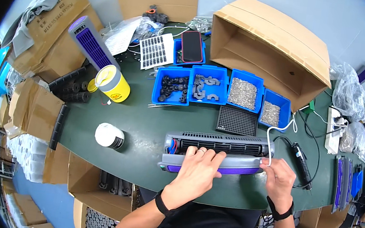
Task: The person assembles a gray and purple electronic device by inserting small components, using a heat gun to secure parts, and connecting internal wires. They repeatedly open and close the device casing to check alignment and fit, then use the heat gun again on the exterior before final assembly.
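Observation:
A grey and purple tower fan casing (pixel 236 161) lies on its side near the table's front edge. Its upper part is open, showing a black ribbed fan wheel (pixel 228 148) and, at the left end, red and blue wires (pixel 172 147). My left hand (pixel 198 171) is closed over the front shell, fingers bent across its top edge. At the right end my right hand (pixel 279 178) pinches a white power cord (pixel 269 146), which loops up and away behind the casing. My fingertips partly hide where cord and casing meet.
Behind stand blue bins holding black parts (pixel 174 87), grey clips (pixel 206 87) and screws (pixel 243 94). A black electric screwdriver (pixel 301 164) lies right. Left are a white jar (pixel 109 136), a yellow tub (pixel 115 84) and an upright tower fan (pixel 91 43). A large carton (pixel 272 47) stands behind.

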`<action>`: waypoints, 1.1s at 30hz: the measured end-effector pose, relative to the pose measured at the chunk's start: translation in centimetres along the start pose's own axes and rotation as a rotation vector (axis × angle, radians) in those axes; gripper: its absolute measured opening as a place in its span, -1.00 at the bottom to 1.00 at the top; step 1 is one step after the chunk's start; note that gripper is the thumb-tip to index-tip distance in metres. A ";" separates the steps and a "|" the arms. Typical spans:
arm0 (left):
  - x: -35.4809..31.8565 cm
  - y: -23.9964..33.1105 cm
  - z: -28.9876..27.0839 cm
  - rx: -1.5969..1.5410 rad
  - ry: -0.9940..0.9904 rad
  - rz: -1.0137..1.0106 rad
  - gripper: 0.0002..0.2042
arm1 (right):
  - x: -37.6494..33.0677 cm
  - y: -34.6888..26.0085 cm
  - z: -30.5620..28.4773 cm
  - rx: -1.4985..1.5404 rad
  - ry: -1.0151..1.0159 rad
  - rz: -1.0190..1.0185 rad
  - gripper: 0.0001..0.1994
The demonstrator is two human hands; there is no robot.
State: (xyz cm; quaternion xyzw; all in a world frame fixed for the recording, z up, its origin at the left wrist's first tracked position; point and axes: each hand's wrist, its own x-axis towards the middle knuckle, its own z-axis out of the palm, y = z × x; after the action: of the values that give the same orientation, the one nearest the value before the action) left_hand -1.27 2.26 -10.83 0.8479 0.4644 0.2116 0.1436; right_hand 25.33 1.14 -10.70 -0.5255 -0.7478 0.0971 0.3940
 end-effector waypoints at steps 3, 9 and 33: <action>-0.1 -0.1 0.3 -0.008 0.010 0.006 -0.52 | -0.1 -0.1 0.0 -0.012 0.000 0.020 -0.83; -0.1 -0.2 0.4 -0.008 0.009 -0.006 -0.52 | 0.0 -0.5 -0.4 -0.040 -0.026 0.023 -0.82; -0.1 0.8 -0.8 -0.090 -0.051 -0.002 -0.53 | -3.5 0.9 1.4 0.523 -0.166 0.665 -0.77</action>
State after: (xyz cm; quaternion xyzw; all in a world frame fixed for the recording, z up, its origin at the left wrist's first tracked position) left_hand -1.18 1.82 -9.78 0.8453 0.4513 0.2105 0.1935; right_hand 25.48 -1.13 -13.81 -0.6106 -0.5172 0.4470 0.3998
